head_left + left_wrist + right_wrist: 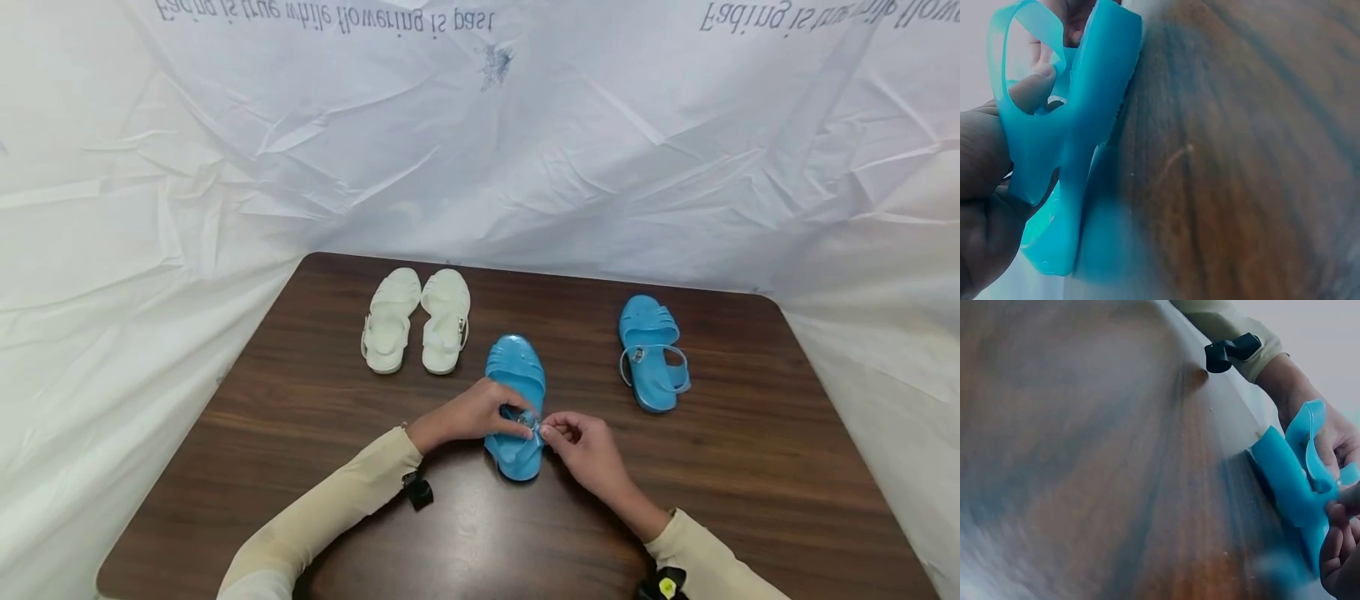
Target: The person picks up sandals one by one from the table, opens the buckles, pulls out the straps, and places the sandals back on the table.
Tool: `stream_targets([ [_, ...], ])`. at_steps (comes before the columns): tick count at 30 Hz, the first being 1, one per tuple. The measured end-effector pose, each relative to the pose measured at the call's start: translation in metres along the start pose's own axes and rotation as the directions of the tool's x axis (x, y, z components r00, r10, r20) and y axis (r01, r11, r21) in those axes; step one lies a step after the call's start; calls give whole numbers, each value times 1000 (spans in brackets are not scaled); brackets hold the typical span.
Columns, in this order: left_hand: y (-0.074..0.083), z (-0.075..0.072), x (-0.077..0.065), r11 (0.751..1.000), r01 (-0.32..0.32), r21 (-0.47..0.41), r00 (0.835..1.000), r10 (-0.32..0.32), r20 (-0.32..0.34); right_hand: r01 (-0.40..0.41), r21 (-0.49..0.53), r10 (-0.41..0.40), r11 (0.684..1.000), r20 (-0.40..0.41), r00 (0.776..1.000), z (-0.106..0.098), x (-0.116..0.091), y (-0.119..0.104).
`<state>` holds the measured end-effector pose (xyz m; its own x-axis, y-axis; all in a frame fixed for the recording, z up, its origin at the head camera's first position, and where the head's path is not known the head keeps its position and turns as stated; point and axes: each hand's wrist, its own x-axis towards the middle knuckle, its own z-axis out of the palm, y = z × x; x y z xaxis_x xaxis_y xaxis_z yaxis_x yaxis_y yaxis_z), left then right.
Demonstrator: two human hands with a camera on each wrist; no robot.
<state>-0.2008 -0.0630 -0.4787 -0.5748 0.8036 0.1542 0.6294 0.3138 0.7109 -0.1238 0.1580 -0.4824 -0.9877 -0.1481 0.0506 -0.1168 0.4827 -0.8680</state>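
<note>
A blue jelly sandal [516, 367] lies on the table in front of me, toe pointing away. My left hand [480, 410] reaches over its left side and pinches the ankle strap by the metal buckle [527, 419]. From the right, my right hand [588, 450] pinches the strap's end beside the buckle between thumb and fingertips. In the left wrist view the sandal [1104, 69] shows side on, with the left thumb [1032, 90] pushed in under the strap. The right wrist view shows the right fingers [1338, 540] curled at the strap.
The other blue sandal [654, 375] lies at the right, its strap standing in a loop. A pair of white sandals [386, 321] lies side by side at the back left. White printed sheeting [480, 167] hangs behind the brown table [300, 467].
</note>
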Motion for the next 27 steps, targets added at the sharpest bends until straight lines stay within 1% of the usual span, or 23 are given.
stream_targets([
  [3, 0, 0, 0, 1000, -4, 5, 1000, 4, 1, 26, -86, -25, 996, 13, 1000, -2, 0, -3],
  [5, 0, -1, 0, 1000, -7, 10, 1000, 7, 3, 13, -114, -9, 993, 40, 999, -5, 1, -5],
  [8, 1, -2, -1, 1000, -8, 21, 1000, 8, 5, -69, -71, 75, 995, 97, 992, -10, 1, -7],
  [11, 1, -2, -2, 1000, -1, 25, 1000, 1, 4, -164, -2, 162, 986, 139, 977, -15, 1, -9],
  [13, 0, -2, -2, 1000, 6, 25, 1000, -5, -1, -188, 15, 183, 982, 156, 971, -16, 2, -9],
  [16, 0, -1, -3, 1000, 18, 15, 1000, -17, -12, -174, 16, 169, 985, 160, 973, -14, 4, -10],
  [22, 1, 0, -3, 999, 26, -20, 1000, -26, -17, -80, -31, 83, 996, 132, 988, -9, 8, -12],
  [24, 1, 0, -3, 1000, 20, -9, 1000, -21, -20, -70, -44, 75, 997, 127, 989, -10, 7, -11],
  [27, 0, 0, -2, 1000, 13, 11, 1000, -12, -25, -96, -49, 102, 994, 130, 986, -11, 6, -8],
])
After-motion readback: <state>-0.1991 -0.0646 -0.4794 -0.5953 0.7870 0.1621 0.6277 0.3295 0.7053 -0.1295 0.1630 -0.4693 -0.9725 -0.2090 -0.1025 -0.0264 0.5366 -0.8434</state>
